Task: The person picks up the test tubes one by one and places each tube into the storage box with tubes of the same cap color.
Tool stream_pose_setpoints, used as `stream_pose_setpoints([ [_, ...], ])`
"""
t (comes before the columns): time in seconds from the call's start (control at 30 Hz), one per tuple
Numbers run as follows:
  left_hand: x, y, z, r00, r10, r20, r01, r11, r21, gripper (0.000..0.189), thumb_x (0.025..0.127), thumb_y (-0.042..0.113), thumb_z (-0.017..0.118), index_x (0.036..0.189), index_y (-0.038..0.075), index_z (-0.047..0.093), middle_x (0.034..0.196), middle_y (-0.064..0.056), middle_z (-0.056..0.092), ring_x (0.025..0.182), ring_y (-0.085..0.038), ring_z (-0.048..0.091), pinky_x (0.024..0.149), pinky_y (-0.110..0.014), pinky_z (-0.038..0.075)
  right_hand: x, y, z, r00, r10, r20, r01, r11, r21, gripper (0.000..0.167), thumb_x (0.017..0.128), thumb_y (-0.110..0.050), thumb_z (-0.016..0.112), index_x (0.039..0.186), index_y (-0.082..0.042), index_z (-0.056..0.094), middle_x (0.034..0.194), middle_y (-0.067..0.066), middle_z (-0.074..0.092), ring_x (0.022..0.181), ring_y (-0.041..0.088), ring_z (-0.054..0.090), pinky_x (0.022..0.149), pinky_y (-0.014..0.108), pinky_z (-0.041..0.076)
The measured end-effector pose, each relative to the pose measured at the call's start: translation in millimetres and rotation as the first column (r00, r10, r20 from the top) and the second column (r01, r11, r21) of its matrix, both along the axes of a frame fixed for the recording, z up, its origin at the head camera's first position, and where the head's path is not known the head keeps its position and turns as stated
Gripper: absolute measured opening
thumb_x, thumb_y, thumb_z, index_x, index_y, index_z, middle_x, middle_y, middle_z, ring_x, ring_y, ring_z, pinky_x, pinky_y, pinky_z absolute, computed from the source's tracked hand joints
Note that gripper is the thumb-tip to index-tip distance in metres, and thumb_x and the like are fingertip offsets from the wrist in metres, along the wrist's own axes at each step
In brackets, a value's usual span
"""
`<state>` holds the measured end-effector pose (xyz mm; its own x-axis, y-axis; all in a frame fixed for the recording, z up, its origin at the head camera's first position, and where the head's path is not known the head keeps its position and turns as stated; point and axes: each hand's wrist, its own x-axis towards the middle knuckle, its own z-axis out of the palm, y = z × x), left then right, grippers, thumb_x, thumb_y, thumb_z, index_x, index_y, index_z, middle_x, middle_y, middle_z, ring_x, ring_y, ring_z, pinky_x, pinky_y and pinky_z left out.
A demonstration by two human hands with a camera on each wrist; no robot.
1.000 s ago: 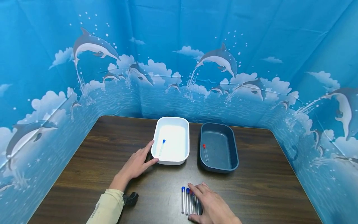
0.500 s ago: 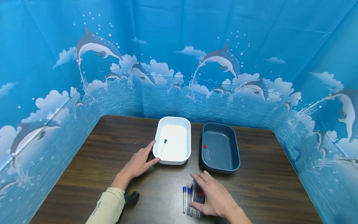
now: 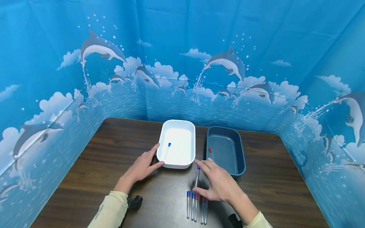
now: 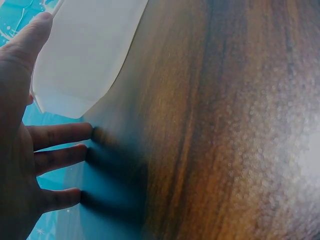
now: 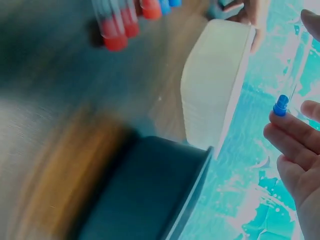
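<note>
Brown table [image 3: 159, 205], white tray [image 3: 182, 141], dark tray [image 3: 228, 152], tubes [image 3: 195, 209]

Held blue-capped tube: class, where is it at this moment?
In the head view, the held blue-capped tube is right of centre, in the right hand, pictured between the near right corner of the white tray and the loose tubes.

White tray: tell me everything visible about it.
The white tray is open-topped and smooth, apparently plastic, a rectangle with rounded corners. It sits flat on the brown table, apart from and left of the dark tray. One blue-capped clear tube lies inside, toward its left side. The left hand spans and apparently touches its near-left corner.
</note>
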<state>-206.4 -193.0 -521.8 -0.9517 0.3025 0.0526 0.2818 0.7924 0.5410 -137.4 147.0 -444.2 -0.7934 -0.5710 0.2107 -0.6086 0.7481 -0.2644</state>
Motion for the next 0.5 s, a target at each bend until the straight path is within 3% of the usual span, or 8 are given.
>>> stream_pose_setpoints([
  [0.13,-0.9,0.4,0.6,1.0,-0.006,-0.009,0.006,1.0,0.006,0.09,0.089,0.071,0.049,0.159,0.027,0.014,0.156,-0.006,0.033,0.121,-0.029,0.049,0.098,-0.056,0.04,-13.3,-3,4.6,0.999,0.016,-0.048,-0.017,1.0,-0.007,0.089,0.079,-0.069,0.066,0.149,-0.02,0.042,0.135,0.003,0.056,0.129,0.029,0.05,0.096,0.048,0.046],
  [0.5,0.2,-0.9,0.6,1.0,-0.017,-0.017,0.017,1.0,0.007,0.088,0.091,0.067,0.052,0.159,0.025,0.015,0.156,-0.007,0.035,0.121,-0.03,0.05,0.097,-0.055,0.041,-49.0,-12,13.9,0.998,0.046,-0.046,-0.047,0.999,-0.013,0.085,0.081,-0.065,0.066,0.149,-0.019,0.043,0.131,0.003,0.056,0.106,0.016,0.055,0.083,0.039,0.052],
])
